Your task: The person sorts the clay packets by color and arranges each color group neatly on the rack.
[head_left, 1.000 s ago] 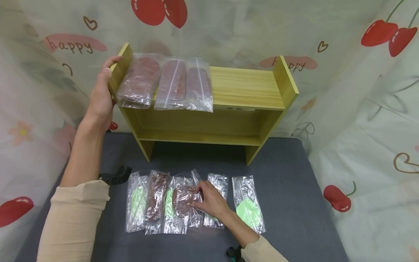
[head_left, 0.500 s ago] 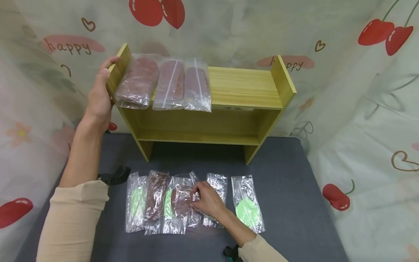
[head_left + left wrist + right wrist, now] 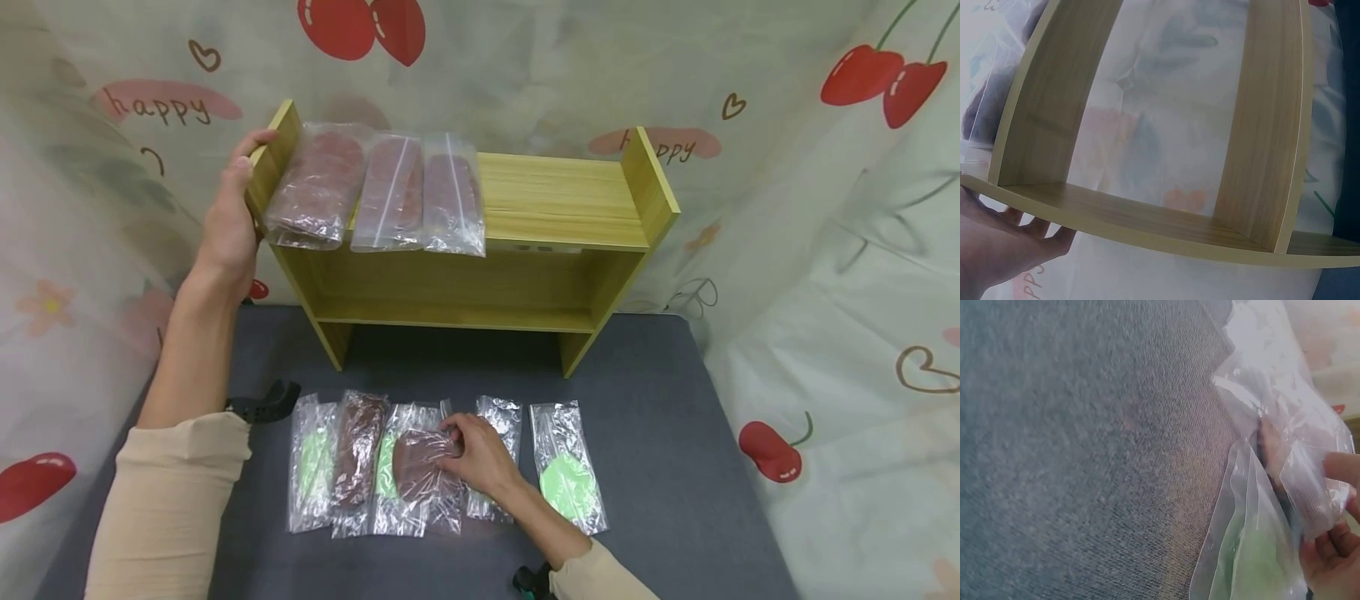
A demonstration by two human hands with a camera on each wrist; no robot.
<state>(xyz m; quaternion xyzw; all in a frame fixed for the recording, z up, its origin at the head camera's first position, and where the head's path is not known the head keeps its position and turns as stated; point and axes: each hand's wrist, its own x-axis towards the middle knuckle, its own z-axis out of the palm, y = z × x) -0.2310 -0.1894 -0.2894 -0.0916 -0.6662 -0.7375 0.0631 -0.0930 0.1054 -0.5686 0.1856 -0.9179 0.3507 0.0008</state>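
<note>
My left hand (image 3: 231, 212) grips the left side panel of a small wooden shelf (image 3: 558, 200); the left wrist view has its fingers (image 3: 1060, 240) curled against the panel's outer face. On the grey table, my right hand (image 3: 483, 454) pinches the right side of a clear plastic bag (image 3: 420, 471) with a flat brown round piece inside. In the right wrist view, thumb and fingers hold crumpled clear film (image 3: 1310, 481) beside a bag with a green piece (image 3: 1260, 562). The held bag overlaps a bag with a green strip (image 3: 386, 467).
Three zip bags with reddish-brown contents (image 3: 390, 192) lie on the shelf's top board, left side. Left of the held bag are a brown-filled bag (image 3: 360, 450) and a green one (image 3: 315, 458). To its right lie two more bags, one with a green disc (image 3: 567, 483). A printed curtain (image 3: 525, 75) surrounds the table.
The held bag's film has been drawn smoother, its lower right corner spread out, and its raised upper corner has dropped. Both hands stay almost in place.
</note>
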